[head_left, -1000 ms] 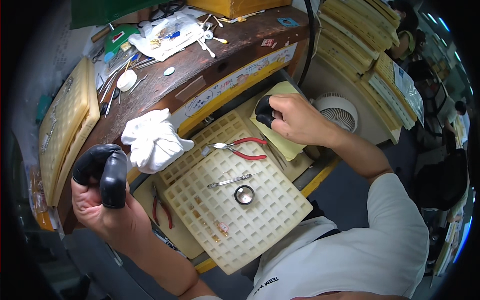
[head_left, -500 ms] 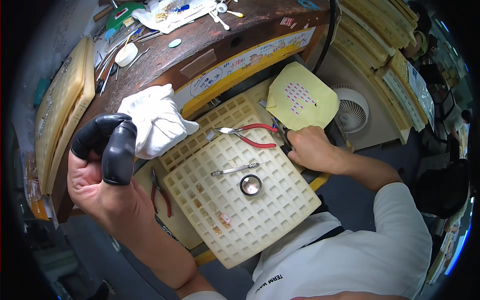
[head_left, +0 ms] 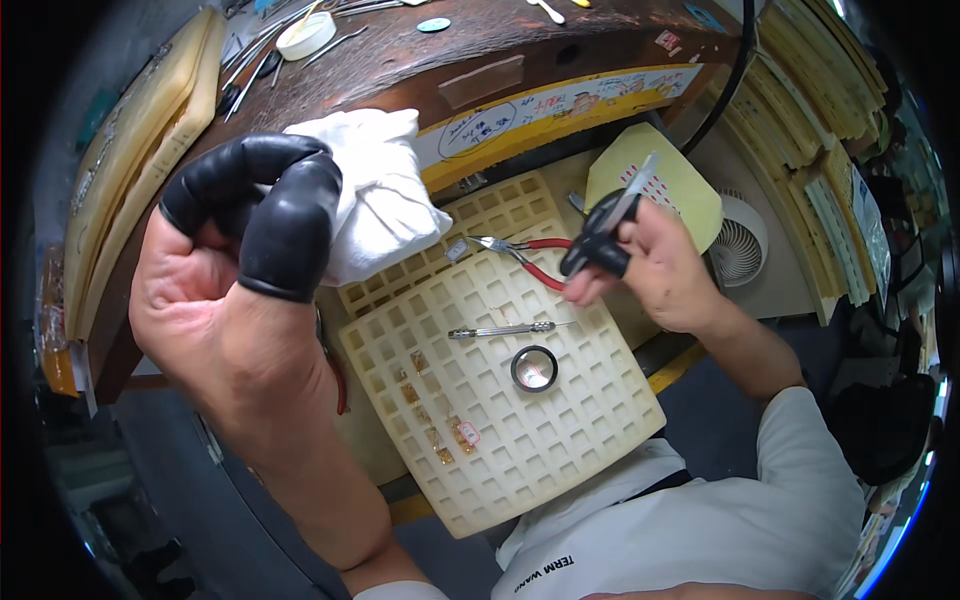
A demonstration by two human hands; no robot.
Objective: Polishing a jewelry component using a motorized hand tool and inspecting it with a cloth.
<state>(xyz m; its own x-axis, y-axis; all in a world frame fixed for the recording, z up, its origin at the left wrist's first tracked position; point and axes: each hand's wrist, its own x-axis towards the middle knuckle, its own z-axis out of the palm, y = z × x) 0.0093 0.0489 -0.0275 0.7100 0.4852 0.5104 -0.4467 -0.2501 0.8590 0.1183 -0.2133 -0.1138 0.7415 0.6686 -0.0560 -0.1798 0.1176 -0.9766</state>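
My left hand (head_left: 240, 250), in black finger cots, is raised at the left beside a crumpled white cloth (head_left: 385, 200), thumb and index finger pinched; anything between them is hidden. My right hand (head_left: 655, 270), also in black cots, grips a long silver tool (head_left: 642, 172), apparently tweezers, pointing up over a yellow paper (head_left: 622, 150) with red markings. Close by lie red-handled pliers (head_left: 540, 275). The cream grid tray (head_left: 530, 440) holds a pin vise (head_left: 500, 330), a black-rimmed round lens (head_left: 534, 368) and several small gold pieces (head_left: 445, 455). A second grid tray (head_left: 520, 192) lies behind it.
The wooden bench (head_left: 390, 70) carries rods, swabs and a white lid (head_left: 305, 35). Trays (head_left: 125, 180) lean at the left; cream boards (head_left: 805, 110) are stacked at the right above a white fan (head_left: 738, 250). A black cable (head_left: 730, 90) runs down behind the drawer.
My right hand went down from the yellow paper to beside the tray, then came up holding the silver tool. My pinched left hand is higher in view. The view has shifted.
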